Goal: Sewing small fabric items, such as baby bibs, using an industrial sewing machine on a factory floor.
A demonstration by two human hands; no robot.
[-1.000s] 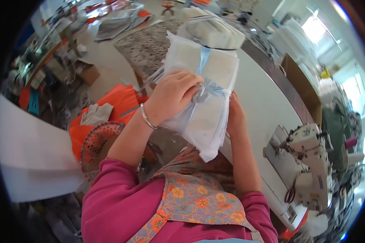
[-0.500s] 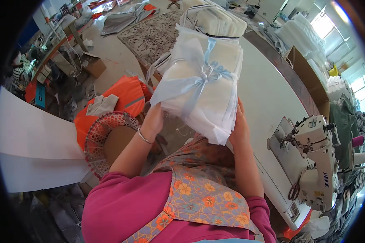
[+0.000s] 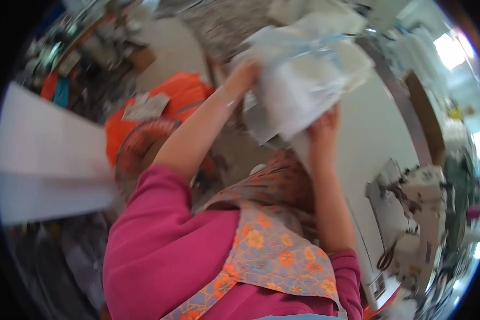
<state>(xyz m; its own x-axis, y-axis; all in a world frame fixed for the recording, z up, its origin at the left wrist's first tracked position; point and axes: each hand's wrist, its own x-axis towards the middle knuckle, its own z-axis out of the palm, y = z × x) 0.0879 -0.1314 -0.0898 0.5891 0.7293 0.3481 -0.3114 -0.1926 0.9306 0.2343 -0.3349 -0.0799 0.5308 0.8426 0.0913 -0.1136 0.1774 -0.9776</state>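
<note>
A bundle of folded white cloth (image 3: 304,88), tied crosswise with a pale blue ribbon (image 3: 317,47), is held up in front of me, tilted over the far part of the table. My left hand (image 3: 244,79) grips its left side, the fingers partly hidden by the cloth. Under its near right edge, my right hand (image 3: 324,125) is closed on the layers. Loose cloth corners hang down between the two hands. Just beyond the bundle is another pale stack (image 3: 346,18), partly covered by it. Motion blurs the bundle and both hands.
On the white table (image 3: 360,138) at my right stands a sewing machine (image 3: 424,213), with dark-handled scissors (image 3: 385,259) beside it. A cardboard box (image 3: 428,117) is past the table's far edge. Orange cloth (image 3: 181,85) lies over a round lace-rimmed basket (image 3: 136,146) at left, near a white panel (image 3: 53,160).
Both hands have carried the tied cloth bundle away from me and to the right, toward the pale stack. The bundle has turned and tilted. The whole view has shifted slightly.
</note>
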